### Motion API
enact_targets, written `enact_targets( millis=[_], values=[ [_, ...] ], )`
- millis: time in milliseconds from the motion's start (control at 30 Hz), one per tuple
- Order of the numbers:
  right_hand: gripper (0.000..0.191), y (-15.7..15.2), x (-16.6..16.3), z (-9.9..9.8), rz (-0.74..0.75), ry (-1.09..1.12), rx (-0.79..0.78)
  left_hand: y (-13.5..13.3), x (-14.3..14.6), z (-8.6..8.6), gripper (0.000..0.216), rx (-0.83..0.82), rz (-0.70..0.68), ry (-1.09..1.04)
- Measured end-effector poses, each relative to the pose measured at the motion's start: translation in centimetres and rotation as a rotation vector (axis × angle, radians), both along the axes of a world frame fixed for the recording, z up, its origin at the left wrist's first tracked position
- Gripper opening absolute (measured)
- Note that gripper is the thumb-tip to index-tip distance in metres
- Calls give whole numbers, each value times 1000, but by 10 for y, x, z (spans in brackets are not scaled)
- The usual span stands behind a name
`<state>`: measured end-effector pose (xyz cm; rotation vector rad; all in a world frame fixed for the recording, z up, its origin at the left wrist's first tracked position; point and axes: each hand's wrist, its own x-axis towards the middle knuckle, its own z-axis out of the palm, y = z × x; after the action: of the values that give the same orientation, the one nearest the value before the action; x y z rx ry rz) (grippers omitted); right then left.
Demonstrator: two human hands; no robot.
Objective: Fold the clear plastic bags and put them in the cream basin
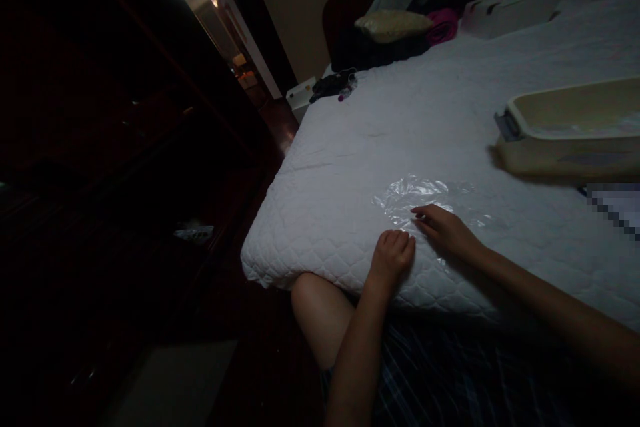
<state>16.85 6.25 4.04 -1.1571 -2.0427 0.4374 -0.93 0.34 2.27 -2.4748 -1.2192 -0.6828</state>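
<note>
A thin, crinkled clear plastic bag (400,193) lies spread on the white quilted bed near its front edge. My left hand (393,257) rests at the bag's near side with its fingers curled down, closed on the plastic. Just to the right and a little farther in, my right hand (443,227) is over the bag, with thumb and fingertips brought together in a pinch on it. The two hands are close but apart. Dim light makes the plastic's edges hard to follow.
A cream plastic bin (575,153) with a grey latch stands on the bed at right. Farther back are a white box (515,10), a beige pillow (393,25) and a rolled magenta cloth (443,25). Dark items (333,85) lie near the far left corner.
</note>
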Motion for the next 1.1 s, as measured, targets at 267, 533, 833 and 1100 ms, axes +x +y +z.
enact_targets(
  millis=[267,533,833,1100],
  values=[
    [28,12,2,-7,4,-22,29,-1,1,1,16,-28,11,105],
    [30,17,16,0,20,-250,163,1,1,0,17,-30,-8,100],
    [32,15,27,6,-1,-275,167,-1,0,-2,19,-6,-1,25],
    [34,-3,47,5,-88,-459,122,0,1,-2,17,-25,-10,32]
  ],
)
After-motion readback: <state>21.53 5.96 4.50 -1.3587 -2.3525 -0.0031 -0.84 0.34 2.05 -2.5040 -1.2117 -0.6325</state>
